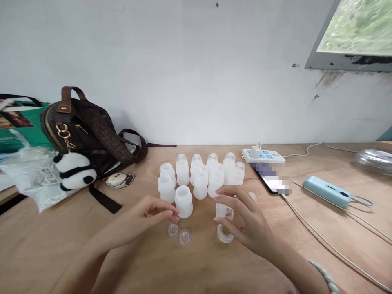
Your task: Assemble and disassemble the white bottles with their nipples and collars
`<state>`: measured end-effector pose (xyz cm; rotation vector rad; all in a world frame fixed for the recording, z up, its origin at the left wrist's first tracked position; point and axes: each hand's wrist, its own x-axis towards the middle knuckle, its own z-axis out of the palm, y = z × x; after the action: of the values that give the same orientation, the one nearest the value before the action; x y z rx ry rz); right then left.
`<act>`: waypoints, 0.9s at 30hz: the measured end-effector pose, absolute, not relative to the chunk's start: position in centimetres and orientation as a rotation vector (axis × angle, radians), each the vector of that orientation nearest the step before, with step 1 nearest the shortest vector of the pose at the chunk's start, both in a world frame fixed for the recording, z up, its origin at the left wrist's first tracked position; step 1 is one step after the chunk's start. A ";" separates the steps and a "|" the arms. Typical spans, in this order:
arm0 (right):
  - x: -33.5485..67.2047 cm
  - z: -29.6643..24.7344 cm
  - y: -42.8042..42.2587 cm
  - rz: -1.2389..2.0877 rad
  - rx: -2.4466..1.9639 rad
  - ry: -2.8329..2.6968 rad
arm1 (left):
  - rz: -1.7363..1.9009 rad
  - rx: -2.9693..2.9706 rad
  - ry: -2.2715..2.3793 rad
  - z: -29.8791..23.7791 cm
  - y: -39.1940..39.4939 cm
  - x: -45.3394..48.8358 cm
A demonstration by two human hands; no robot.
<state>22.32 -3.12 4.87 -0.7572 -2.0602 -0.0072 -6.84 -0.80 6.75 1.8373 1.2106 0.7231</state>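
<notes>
Several translucent white silicone bottle-shaped pieces [200, 173] stand in a cluster at the middle of the wooden table [306, 253]. My left hand [153, 214] hovers beside the nearest open-topped piece [183, 201], fingers loosely curled with nothing in them, above two small clear nipple-like caps [179, 233]. My right hand [241, 218] pinches a small clear part [221, 210] between thumb and fingers. A white ring [224, 234] lies just below that hand.
A brown handbag [85, 130] with a panda plush [75, 170] sits at the left, next to a plastic bag [33, 175]. A white power strip [263, 155], phone [271, 179], pale blue device [326, 191] and cables [321, 239] lie at the right.
</notes>
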 end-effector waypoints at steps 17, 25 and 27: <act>22.3 4.5 -3.0 0.008 -0.784 -2.088 | 0.654 1.740 1.092 3.0 1.5 -4.2; 22.0 3.7 -3.1 0.194 -0.792 -1.988 | 0.739 1.771 1.030 3.1 1.6 -3.1; 21.9 3.7 -3.1 0.181 -0.757 -1.971 | 0.818 1.786 0.997 4.0 1.0 -2.5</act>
<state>21.91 -3.14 3.75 -0.7572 -1.9710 0.1814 -2.45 0.97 4.02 1.7860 0.9972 0.8178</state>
